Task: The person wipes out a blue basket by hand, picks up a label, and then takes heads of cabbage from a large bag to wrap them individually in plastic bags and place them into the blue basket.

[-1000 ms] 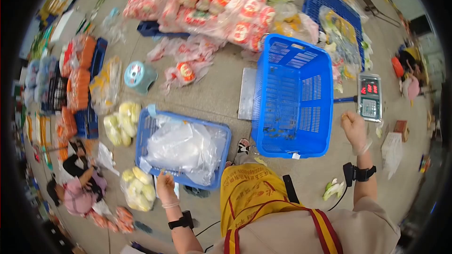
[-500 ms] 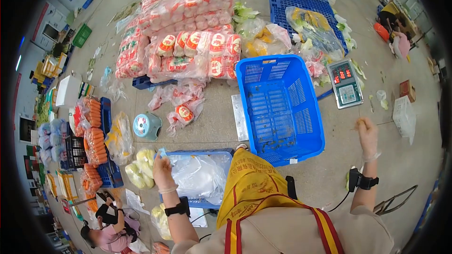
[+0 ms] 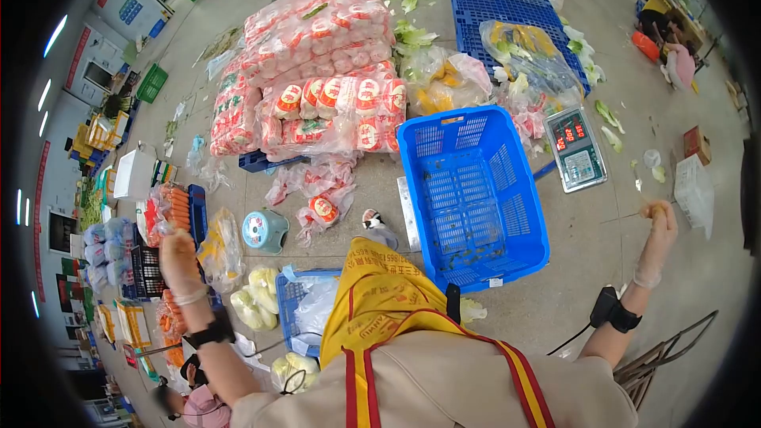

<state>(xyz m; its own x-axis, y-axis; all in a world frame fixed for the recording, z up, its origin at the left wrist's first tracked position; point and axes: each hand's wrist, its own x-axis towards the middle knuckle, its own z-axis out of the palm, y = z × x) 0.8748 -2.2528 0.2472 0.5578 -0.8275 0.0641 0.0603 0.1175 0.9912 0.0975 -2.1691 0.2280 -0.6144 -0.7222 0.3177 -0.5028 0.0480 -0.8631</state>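
Note:
My left hand (image 3: 181,265), in a thin clear glove, is held out to the left and overlaps the bagged carrots (image 3: 175,208) in this view. Its fingers are smeared by motion. On the far right my right hand (image 3: 656,242), also gloved, is raised with its fingers bent together; I cannot tell what is in them. The digital scale display (image 3: 577,150) stands nearest to it, up and to the left. Between my hands a large blue plastic crate (image 3: 476,190) sits on a metal platform (image 3: 409,214), with only small scraps at its bottom.
Ahead is a stack of bagged white produce (image 3: 317,55). A blue pallet (image 3: 499,8) with plastic bags lies beyond the crate. A round stool (image 3: 265,231), a low blue crate with clear plastic (image 3: 311,305) and pale green vegetables (image 3: 255,299) are left. People crouch at lower left and upper right.
My left hand has swung left from over the low blue crate. My right hand has moved right and slightly down. My shoe now shows left of the platform, and my apron has shifted left.

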